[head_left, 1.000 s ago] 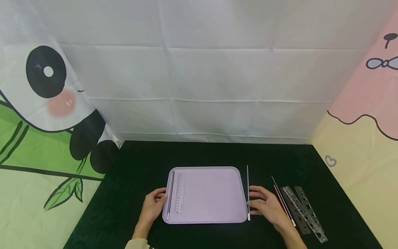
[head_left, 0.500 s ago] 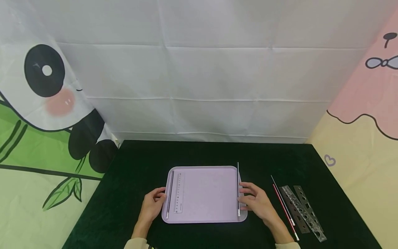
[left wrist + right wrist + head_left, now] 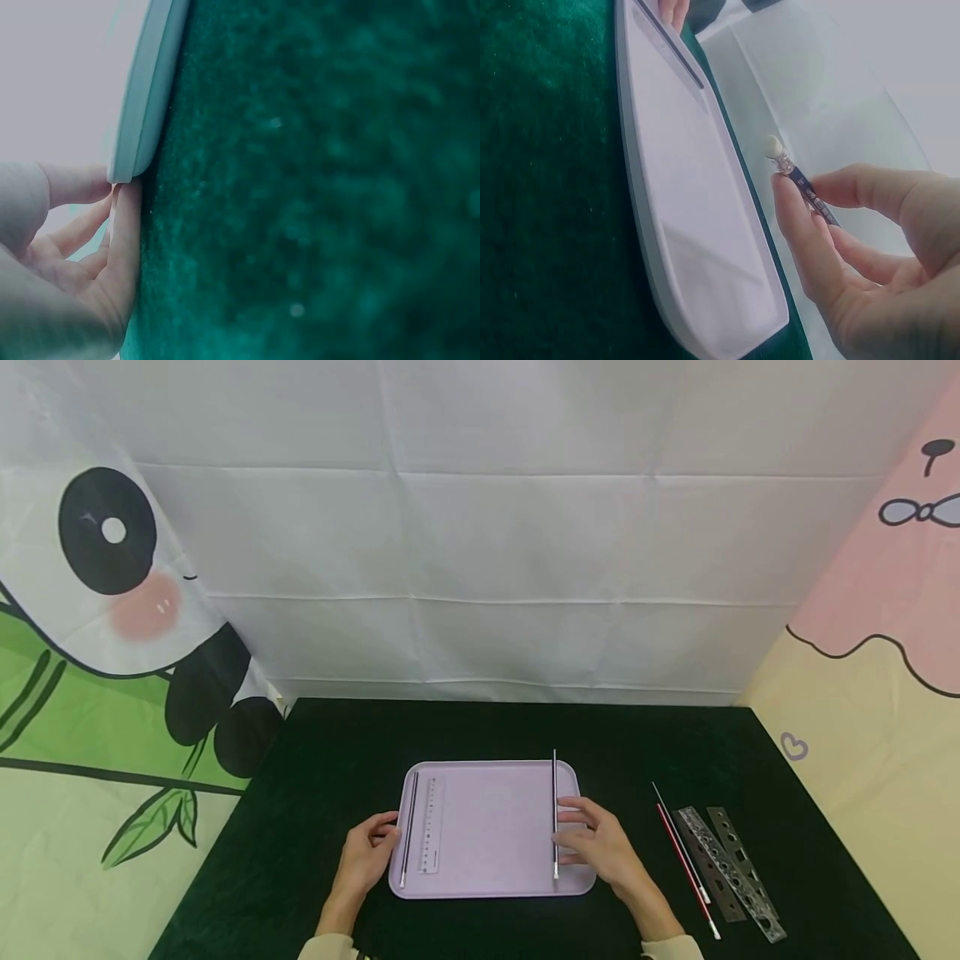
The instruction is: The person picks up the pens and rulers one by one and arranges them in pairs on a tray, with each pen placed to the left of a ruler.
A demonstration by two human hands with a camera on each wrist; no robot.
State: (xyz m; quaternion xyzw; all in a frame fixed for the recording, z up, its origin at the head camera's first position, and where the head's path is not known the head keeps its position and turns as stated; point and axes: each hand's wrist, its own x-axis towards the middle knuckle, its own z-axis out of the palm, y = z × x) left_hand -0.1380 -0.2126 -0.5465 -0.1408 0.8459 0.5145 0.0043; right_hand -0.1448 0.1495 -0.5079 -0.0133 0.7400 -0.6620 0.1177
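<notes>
In the head view my left hand (image 3: 366,856) grips the left rim of a pale purple tray (image 3: 495,835), thumb above and fingers below; the left wrist view shows this pinch on the tray's edge (image 3: 139,112). A dark pencil (image 3: 408,831) and a clear ruler (image 3: 430,827) lie side by side along the tray's left side. My right hand (image 3: 600,843) pinches another dark pencil (image 3: 555,785) upright in view over the tray's right part. Its white eraser end (image 3: 773,146) shows in the right wrist view, raised above the tray, thumb and fingertips around the barrel.
To the right on the dark green cloth (image 3: 480,731) lie a red pencil (image 3: 687,870), another thin pencil beside it, and several grey stencil rulers with cut-out holes (image 3: 732,872), slanted and partly overlapping. A white curtain (image 3: 495,643) hangs behind the table.
My right hand has carried the pencil leftward from beside the tray's right edge to over the tray. The left hand stays on the rim; the ruler and other pencil have not moved.
</notes>
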